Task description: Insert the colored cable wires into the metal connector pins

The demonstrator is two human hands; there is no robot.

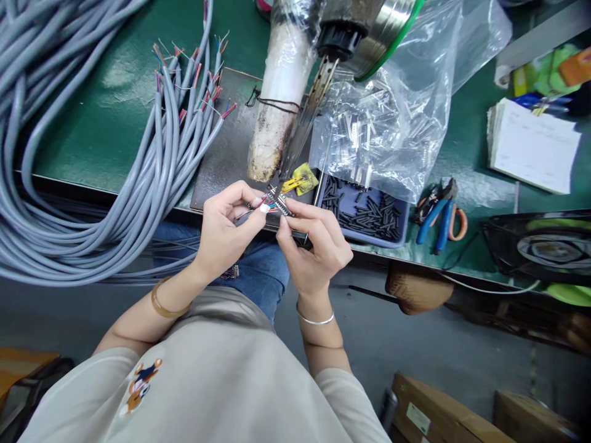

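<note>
My left hand [231, 223] pinches thin coloured wires at the table's front edge, thumb and fingers close together. Opposite it, my right hand [316, 240] has its fingertips closed on the right end of a small metal multi-pin connector [282, 205]. The wires meet the connector between my two hands. A soldering iron [302, 132] slants down from above, its tip at the connector. Whether it touches the pins is too small to tell. A yellow sponge-like piece [305, 179] lies just behind my fingertips. My fingers hide part of the wires.
Grey cables [173, 135] with stripped ends fill the left side. Behind my right hand stand a blue tray [401, 237] of black sleeves and a plastic bag [415, 123] of metal connectors. Blue-handled cutters [436, 218], a paper pad [533, 144] and a solder spool [388, 34] are also there.
</note>
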